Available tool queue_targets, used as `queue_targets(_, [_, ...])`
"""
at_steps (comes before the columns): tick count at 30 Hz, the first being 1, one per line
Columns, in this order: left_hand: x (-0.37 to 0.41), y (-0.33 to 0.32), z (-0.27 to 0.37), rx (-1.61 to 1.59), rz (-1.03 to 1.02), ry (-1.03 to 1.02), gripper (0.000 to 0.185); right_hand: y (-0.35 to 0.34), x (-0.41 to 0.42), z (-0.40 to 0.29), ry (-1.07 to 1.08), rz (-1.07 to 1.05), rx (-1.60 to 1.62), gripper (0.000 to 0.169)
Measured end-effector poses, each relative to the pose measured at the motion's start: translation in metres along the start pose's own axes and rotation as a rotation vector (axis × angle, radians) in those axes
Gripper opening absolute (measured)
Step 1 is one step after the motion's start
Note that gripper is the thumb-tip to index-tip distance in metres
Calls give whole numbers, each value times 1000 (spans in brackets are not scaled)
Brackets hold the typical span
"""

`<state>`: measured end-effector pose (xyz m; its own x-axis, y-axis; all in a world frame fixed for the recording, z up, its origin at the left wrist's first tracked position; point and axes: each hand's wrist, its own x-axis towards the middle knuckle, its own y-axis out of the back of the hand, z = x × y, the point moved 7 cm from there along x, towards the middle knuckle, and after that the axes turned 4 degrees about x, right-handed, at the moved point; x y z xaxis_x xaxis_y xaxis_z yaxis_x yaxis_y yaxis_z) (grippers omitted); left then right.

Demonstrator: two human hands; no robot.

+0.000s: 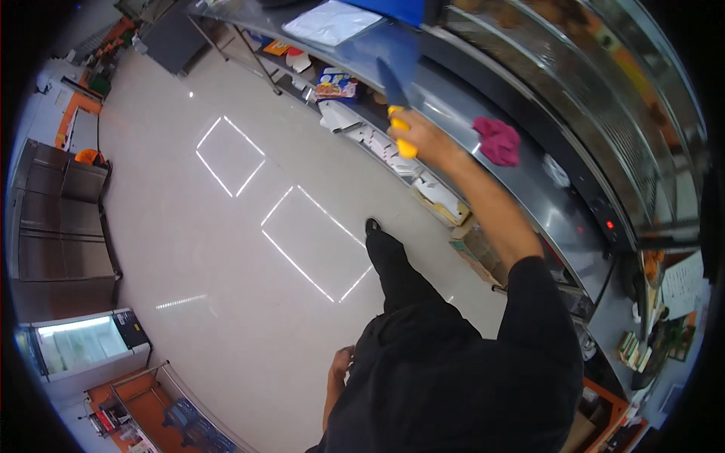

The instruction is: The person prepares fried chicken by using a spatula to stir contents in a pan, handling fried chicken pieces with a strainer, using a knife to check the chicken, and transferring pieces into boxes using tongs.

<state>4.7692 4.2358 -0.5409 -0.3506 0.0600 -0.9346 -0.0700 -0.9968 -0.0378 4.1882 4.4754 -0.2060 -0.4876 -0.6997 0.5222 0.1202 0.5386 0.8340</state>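
Note:
My right hand point(427, 139) grips the yellow handle of a kitchen knife point(392, 85), its blade pointing away from me. Arm and knife reach out over the front edge of a stainless steel counter point(453, 107). On that counter, nearer to me than the blade, lies a crumpled magenta cloth point(498, 141). A flat white plastic sheet or bag point(334, 22) rests farther along the steel. Low beside my body hangs my left hand point(341, 362), partly hidden by my dark shirt; its fingers look curled, but whether anything is in them does not show.
A glass display case point(558, 85) stands along the back of the counter. Cartons and packets fill the shelf below, with an open cardboard box point(478, 249) near my leg. Across the tiled floor point(226, 249) are steel cabinets point(62, 221), a lit glass-fronted cooler point(85, 342) and water jugs point(195, 424).

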Motion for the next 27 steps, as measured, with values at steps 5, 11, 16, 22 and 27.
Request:
queue_targets(5, [36, 47, 85, -503, 86, 37, 64, -75, 45, 136, -360, -192, 119, 43])
queue_targets(11, [78, 114, 256, -200, 217, -1, 86, -56, 81, 155, -446, -615, -168, 63])
queue_targets(16, [144, 167, 302, 467, 357, 40, 81, -57, 112, 115, -612, -320, -204, 64])
queue_targets(22, [206, 177, 460, -544, -60, -153, 58, -192, 143, -21, -777, 160, 474, 64])
queue_targets(27, [153, 106, 572, -1041, -989, -100, 59, -323, 20, -66, -1170, -107, 282, 52])
